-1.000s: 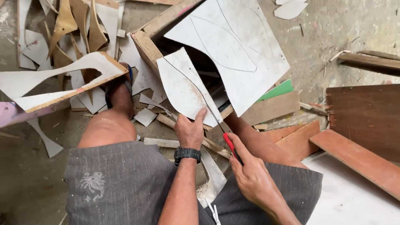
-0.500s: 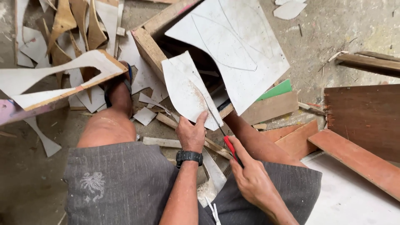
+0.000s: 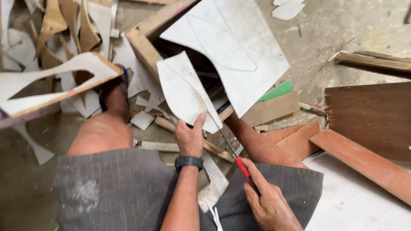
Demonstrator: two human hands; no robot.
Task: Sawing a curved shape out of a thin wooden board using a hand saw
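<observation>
- Two bare hands work over the person's lap in the head view, above grey shorts point(image 3: 115, 188).
- Left hand point(image 3: 189, 137), with a black wristwatch point(image 3: 188, 161), pinches the lower edge of a curved white sheet piece point(image 3: 184, 92), thumb on its face, holding it tilted above a wooden crate point(image 3: 143, 45).
- Right hand point(image 3: 269, 203) is curled tight around the red handle of a thin saw point(image 3: 233, 149); its narrow blade seems to meet the piece's right edge, though the contact is hard to make out.
- Larger white board point(image 3: 239, 47) leans across the crate just behind the piece.
- Reddish planks point(image 3: 364, 158) lie to the right; white offcuts point(image 3: 51, 77) litter the floor at left.
</observation>
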